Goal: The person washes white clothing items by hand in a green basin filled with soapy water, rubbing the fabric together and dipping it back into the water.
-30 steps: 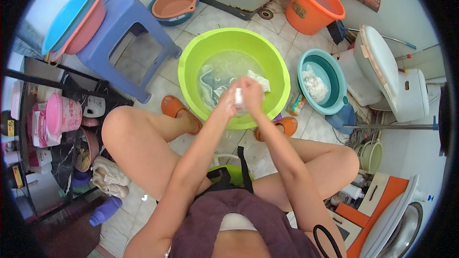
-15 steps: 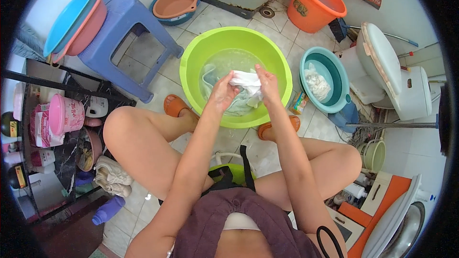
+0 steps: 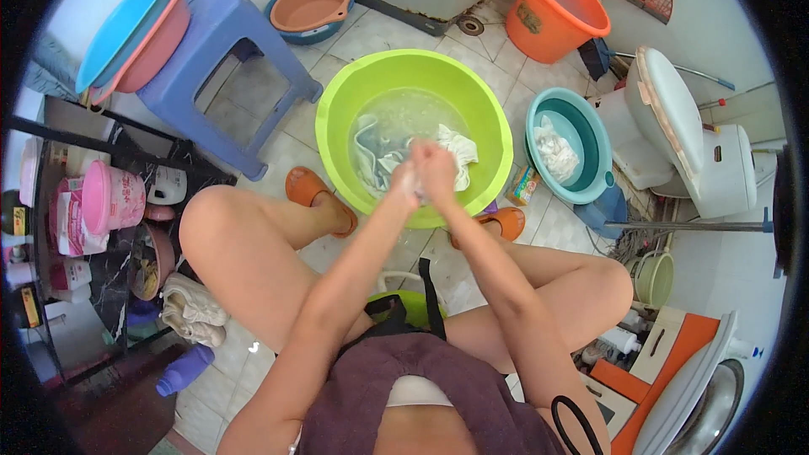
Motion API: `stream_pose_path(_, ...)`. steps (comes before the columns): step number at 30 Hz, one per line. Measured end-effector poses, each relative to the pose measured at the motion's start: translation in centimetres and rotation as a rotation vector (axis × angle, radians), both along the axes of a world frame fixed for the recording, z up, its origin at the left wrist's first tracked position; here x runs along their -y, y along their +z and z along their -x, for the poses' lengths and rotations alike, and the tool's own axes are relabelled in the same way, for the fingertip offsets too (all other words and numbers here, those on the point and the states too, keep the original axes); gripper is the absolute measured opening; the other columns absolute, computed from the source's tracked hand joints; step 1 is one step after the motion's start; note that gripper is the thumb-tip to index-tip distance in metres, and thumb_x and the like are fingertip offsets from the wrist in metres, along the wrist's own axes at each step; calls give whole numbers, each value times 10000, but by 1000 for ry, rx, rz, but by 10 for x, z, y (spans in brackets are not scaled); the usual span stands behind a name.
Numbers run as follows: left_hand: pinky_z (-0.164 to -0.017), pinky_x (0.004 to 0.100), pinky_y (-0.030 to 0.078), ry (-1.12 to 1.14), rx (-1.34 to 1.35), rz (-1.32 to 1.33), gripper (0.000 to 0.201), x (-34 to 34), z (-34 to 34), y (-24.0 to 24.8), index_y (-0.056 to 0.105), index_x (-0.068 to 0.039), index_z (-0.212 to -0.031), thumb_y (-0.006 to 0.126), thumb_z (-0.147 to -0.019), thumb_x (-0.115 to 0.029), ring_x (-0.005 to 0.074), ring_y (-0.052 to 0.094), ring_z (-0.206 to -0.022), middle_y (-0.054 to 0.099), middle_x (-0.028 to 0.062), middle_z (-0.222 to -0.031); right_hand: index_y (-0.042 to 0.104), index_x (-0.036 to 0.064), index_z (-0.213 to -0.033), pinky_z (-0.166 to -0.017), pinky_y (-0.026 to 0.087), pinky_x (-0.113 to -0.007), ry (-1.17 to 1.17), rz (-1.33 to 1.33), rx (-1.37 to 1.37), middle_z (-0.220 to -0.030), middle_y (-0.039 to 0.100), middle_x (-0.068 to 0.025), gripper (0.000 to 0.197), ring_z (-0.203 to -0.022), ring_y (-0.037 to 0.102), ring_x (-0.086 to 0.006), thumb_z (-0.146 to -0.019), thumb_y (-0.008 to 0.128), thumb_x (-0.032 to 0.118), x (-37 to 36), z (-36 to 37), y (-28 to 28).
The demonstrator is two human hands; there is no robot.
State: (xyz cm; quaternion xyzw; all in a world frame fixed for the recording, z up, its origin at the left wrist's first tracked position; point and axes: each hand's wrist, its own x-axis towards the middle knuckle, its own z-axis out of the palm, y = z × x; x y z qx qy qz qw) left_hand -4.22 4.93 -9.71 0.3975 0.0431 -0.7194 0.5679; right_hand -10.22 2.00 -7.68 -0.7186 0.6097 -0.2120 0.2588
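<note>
A large lime-green basin [image 3: 337, 109] of cloudy water stands on the floor in front of me. Over its near side my left hand [image 3: 407, 181] and my right hand [image 3: 433, 167] are closed and pressed against each other, both gripping a white cloth [image 3: 459, 150]. Part of that cloth spreads out past my right hand; the bunched part is hidden by my fingers, which are slightly blurred. Pale blue-and-white wet fabric [image 3: 367, 152] lies in the water to the left of my hands.
A teal basin [image 3: 600, 139] with white laundry [image 3: 556, 153] stands to the right, near a small box [image 3: 523, 186]. An orange bucket [image 3: 549, 21] is farther back. A blue stool [image 3: 211, 8] stands left. Orange slippers [image 3: 308, 192] are on my feet beside the basin.
My hands have come together and moved slightly down toward me. The white cloth, stretched between them before, is now bunched in them, with part spread out to the right.
</note>
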Motion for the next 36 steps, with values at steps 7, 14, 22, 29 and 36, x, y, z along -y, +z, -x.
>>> stream_pose_path(7, -663, 291, 472, -29, -252, 259, 369, -6, -32, -22, 518, -105, -950, 330, -887, -417, 167, 548, -794, 564, 46, -867, 621, 82, -754, -558, 443, -408, 124, 177, 76, -616, 571, -168, 251, -598, 577, -318, -790, 503, 301, -21, -30, 13)
stream_pose_path(14, -375, 168, 225, -456, 492, 172, 281, -13, -52, 57, 557, -103, -904, 512, -827, -369, 13, 457, -548, 553, -29, -734, 608, 18, -697, -505, 374, -290, 38, -335, 506, -551, 534, -35, 350, -518, 468, -116, -778, 566, 356, 37, 11, 36)
stream_pose_path(22, -322, 168, 189, 77, 230, 240, 320, -8, -83, 67, 575, -47, -997, 482, -859, -321, 18, 369, -425, 532, -26, -660, 630, 29, -798, -619, 391, -211, 454, -744, 708, -711, 576, 22, 229, -647, 496, -67, -728, 660, 245, 35, 35, 65)
stream_pose_path(29, -304, 175, 165, 133, 235, 147, 328, -5, -81, 65, 541, -50, -1042, 482, -860, -316, 31, 287, -382, 518, -23, -658, 616, 57, -850, -594, 399, -214, 454, -468, 559, -755, 587, 29, 171, -646, 508, -71, -764, 608, 204, 44, 42, 50)
stream_pose_path(36, -506, 300, 438, 177, -190, 110, 259, -7, -121, -21, 548, -120, -898, 542, -805, -362, 130, 513, -563, 546, 1, -732, 559, 80, -827, -556, 428, -278, 436, 64, 375, -683, 573, -103, 159, -597, 536, -150, -762, 595, 220, -40, -56, 55)
